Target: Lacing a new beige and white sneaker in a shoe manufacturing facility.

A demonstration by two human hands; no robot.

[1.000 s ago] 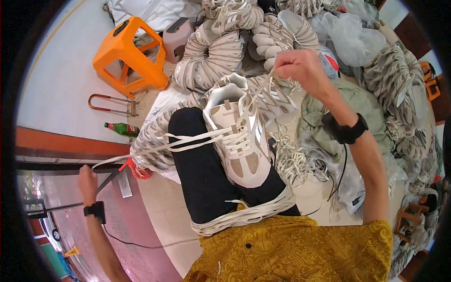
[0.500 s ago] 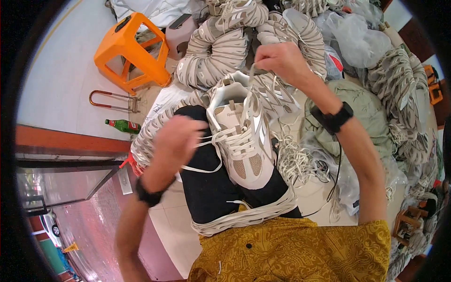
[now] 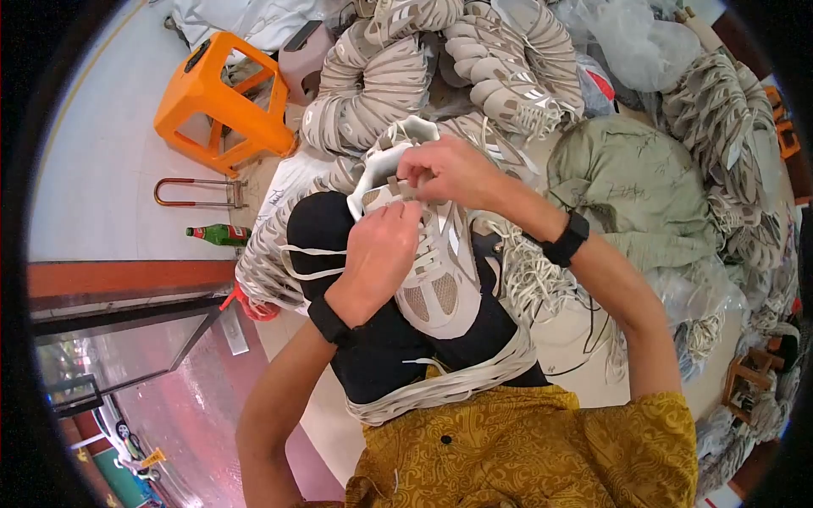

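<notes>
A beige and white sneaker (image 3: 434,284) lies on my black-trousered lap, toe toward me. My left hand (image 3: 378,251) rests on its laces near the tongue, fingers pinching a lace. My right hand (image 3: 447,172) is at the shoe's collar, gripping the lace ends by the top eyelets. Both wrists wear black bands. A loose white lace (image 3: 306,262) trails off to the left over my knee.
Rows of stacked shoe uppers (image 3: 398,80) lie beyond the lap, with more at the right (image 3: 728,127). An orange plastic stool (image 3: 222,103), a green bottle (image 3: 218,234), a metal handle (image 3: 196,193), a green sack (image 3: 644,182) and a bundle of white laces (image 3: 529,284) surround me.
My left hand came in from the far lower left onto the sneaker's laces. My right hand dropped from high above down to the shoe's collar.
</notes>
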